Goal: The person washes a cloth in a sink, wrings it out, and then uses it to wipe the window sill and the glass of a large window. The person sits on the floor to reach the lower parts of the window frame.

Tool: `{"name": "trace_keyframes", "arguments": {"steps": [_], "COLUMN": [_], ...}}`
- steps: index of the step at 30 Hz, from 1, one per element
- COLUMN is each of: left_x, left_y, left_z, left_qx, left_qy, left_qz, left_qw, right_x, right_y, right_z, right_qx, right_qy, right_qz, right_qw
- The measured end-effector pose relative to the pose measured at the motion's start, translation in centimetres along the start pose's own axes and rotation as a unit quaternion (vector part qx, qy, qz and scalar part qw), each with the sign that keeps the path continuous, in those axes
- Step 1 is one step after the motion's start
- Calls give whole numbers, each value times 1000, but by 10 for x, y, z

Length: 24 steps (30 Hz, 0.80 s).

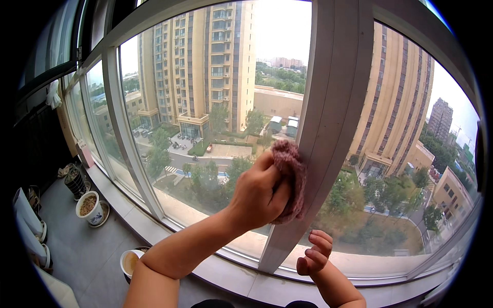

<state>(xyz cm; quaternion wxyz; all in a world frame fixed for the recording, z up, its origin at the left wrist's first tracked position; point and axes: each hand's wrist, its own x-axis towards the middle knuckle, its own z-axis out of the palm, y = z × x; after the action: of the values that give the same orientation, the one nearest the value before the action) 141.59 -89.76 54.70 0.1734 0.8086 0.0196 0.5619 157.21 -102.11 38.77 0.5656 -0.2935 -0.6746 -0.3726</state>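
Note:
My left hand [259, 192] is closed around a dusty-pink cloth [295, 179]. It presses the bunched cloth to the window, where the glass pane [205, 169] meets the broad upright frame post [334, 102]. Lower down and to the right, my right hand [316, 254] hovers before the bottom of the neighbouring pane [370, 231]. Its fingers are loosely curled and apart, and nothing shows in them.
A low sill [231, 267] runs along the window's foot. To the left on the grey tiled floor [113, 251] stand a white pot [89, 205] on a saucer, a dark pot [76, 183] and another white pot [128, 264] near my left forearm.

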Motion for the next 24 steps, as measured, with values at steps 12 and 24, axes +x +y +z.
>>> {"name": "trace_keyframes", "arguments": {"steps": [12, 24], "left_x": [77, 200], "left_y": [12, 62], "left_z": [-24, -65], "left_qx": [67, 118], "left_qy": [43, 93], "left_qz": [46, -5], "left_qw": [996, 989], "right_x": [39, 64], "right_y": [15, 12], "right_z": [24, 37], "right_qx": [-53, -51], "right_qy": [-6, 21], "right_qz": [10, 9], "right_qw": [999, 998]}}
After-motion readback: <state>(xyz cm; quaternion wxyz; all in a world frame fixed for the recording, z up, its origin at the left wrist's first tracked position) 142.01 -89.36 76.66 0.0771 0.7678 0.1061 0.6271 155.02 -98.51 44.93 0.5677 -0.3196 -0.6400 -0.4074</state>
